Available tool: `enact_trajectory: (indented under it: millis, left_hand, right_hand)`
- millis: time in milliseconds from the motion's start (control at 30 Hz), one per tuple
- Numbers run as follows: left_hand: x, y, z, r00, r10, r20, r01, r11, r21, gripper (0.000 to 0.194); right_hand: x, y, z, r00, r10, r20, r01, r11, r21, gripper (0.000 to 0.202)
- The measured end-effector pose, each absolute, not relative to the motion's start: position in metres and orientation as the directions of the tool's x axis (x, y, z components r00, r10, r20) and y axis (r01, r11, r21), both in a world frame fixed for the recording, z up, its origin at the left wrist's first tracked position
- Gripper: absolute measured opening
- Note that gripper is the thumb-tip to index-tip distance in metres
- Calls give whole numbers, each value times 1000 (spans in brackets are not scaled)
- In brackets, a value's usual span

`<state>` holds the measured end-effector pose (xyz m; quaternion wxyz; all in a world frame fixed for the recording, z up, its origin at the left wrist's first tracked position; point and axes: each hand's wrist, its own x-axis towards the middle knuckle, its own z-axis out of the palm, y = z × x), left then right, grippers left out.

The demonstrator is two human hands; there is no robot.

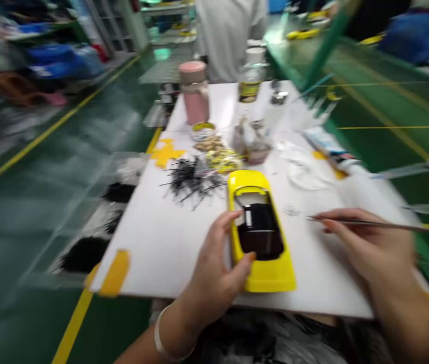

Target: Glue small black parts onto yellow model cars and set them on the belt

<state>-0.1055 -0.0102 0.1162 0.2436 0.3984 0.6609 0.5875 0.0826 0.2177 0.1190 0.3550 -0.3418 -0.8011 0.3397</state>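
Note:
A yellow toy car body with a dark roof and windows lies on the white-covered table, near its front edge. My left hand grips the car body from the left side, thumb over its near end and fingers along its flank. Over the table to the right, my right hand pinches a thin, dark, pointed stick-like tool, its tip aimed left toward the car. Whether this is a fine brush or tweezers is too blurred to tell. Small dark marks or bits lie between the tip and the car.
Black thin strips lie heaped left of the car. Behind stand a pink bottle, a tape roll, a bag of small yellow parts and a clear bottle. Crumpled white tissue is at right. A person in grey is beyond.

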Motion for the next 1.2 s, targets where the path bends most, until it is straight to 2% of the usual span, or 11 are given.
enact_trajectory:
  millis: [67,133,333,533,833,1200]
  left_hand:
    - [-107,-9,112,-573,811,115,218,15,976,56]
    - [-107,-9,109,-590,804,69,193,57,980,55]
    - [-105,-10,110,-616,787,27,181,108,978,57]
    - [-105,-9,110,-644,765,14,166,121,979,57]
    - [-104,-10,112,-656,754,-19,141,147,979,58]
    - [-106,-10,110,-639,769,1,164,135,977,59]
  right_hand:
    - [85,225,116,-475,850,230,300,401,-865,24]
    - [81,228,115,-471,855,216,269,372,-888,21]
    - [77,223,117,-516,823,238,263,417,-870,10]
    - [82,229,119,-372,894,250,342,382,-858,8]
    - [83,227,120,-409,866,288,373,447,-813,9]
    - [78,226,124,-345,914,214,433,357,-828,16]
